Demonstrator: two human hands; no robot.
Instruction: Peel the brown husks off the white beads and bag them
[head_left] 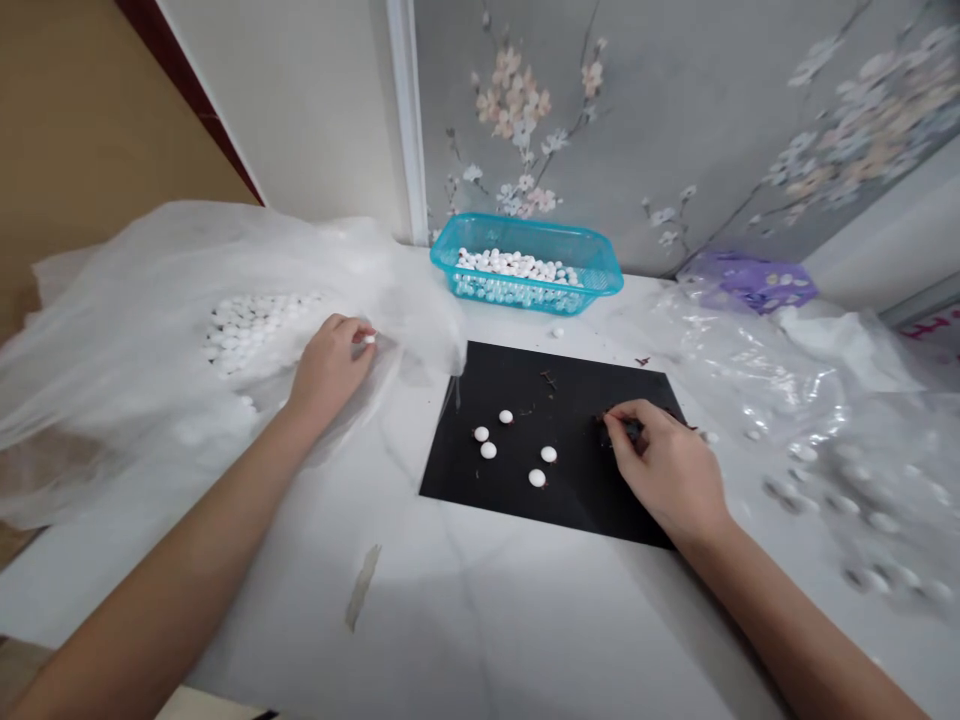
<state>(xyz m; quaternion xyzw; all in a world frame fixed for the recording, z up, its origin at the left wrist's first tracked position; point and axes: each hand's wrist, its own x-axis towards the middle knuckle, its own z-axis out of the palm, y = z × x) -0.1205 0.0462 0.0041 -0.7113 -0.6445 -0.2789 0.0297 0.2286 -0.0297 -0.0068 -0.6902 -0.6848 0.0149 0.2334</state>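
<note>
My left hand (335,365) is closed in a pinch on a small white button-like piece (369,340), above the edge of a clear plastic bag (172,250). Many similar white pieces (251,325) lie in that bag, just left of the hand. On the black mat (510,375) several white domed pieces (537,478) sit apart, some with reddish-brown bits at their edges. At the mat's right side my right hand (664,465) has thumb and fingers together over a heap of small dark pieces (606,428). Whatever those fingertips grip is hidden.
A blue plastic basket (525,232) of white pieces stands at the back against the wall. Clear plastic bags (750,350) and a purple packet (761,282) lie at the right. A strip of tape (363,588) is stuck to the white table (420,640).
</note>
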